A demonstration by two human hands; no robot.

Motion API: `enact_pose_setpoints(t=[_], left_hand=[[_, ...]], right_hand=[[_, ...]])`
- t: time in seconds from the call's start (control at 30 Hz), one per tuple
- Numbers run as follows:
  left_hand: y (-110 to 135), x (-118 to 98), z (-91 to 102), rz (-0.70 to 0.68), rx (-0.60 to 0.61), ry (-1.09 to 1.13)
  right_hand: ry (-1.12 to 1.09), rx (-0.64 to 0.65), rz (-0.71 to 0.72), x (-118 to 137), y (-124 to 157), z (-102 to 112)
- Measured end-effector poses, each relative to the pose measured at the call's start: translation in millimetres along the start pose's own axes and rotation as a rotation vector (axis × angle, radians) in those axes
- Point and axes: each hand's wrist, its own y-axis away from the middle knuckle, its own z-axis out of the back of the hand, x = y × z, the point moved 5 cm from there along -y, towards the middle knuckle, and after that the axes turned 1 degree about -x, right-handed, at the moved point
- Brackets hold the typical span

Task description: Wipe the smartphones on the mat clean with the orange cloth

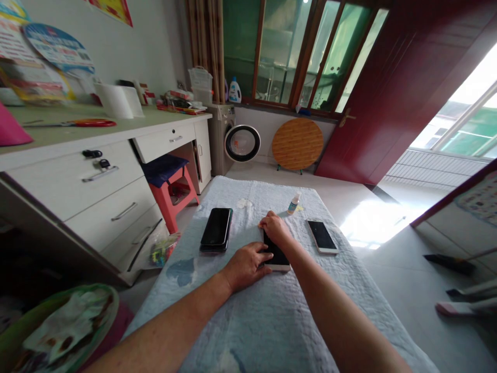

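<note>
A smartphone (278, 257) with a dark screen and pale edge lies flat on the cloth-covered table between my hands. My left hand (247, 265) grips its left and near side, fingers curled over onto the screen. Over the phone's far end, my right hand (274, 228) is closed, fingers together; a bit of something orange shows at the fingertips, too small to make out. To the left lie stacked black phones (216, 228). A white-framed phone (322, 237) rests on the right. Beyond my right hand stands a small spray bottle (294, 203), upright.
A light blue cloth (248, 321) covers the table. On the left are a desk with drawers (112, 191), a red stool (174, 191) and a full waste bin (111, 311). Farther back stand a washing machine with its door open (243, 143) and a round wooden tabletop (297, 144).
</note>
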Motion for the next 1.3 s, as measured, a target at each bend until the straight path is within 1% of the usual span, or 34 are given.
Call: enact_pose_setpoints(t=[0.1, 0.33, 0.47, 0.67, 0.93, 1.1, 1.3], left_hand=[[0.7, 1.7, -2.1, 0.009, -0.021, 0.004], [1.3, 3.5, -5.7, -0.019, -0.040, -0.029], [0.8, 3.1, -4.7, -0.024, -0.044, -0.029], [-0.2, 0.0, -0.8, -0.023, -0.052, 0.015], [-1.3, -1.3, 0.6, -0.028, -0.057, 0.079], [-2.5, 0.6, -0.9, -0.008, -0.050, 0.062], [-2.3, 3.9, -3.4, -0.031, -0.099, 0.051]], right_hand=[[0.000, -0.003, -0.003, -6.0, 2.4, 5.0], [0.016, -0.030, -0.047, -34.3, 13.1, 20.6], [0.024, -0.042, -0.054, -39.6, 25.1, 23.0], [-0.007, -0.031, -0.033, -29.4, 53.9, 24.6], [-0.134, 0.069, 0.050, -4.8, 89.5, 21.3], [-0.204, 0.107, 0.131, 12.4, 105.1, 25.4], [-0.271, 0.155, 0.141, 16.0, 116.4, 30.7]])
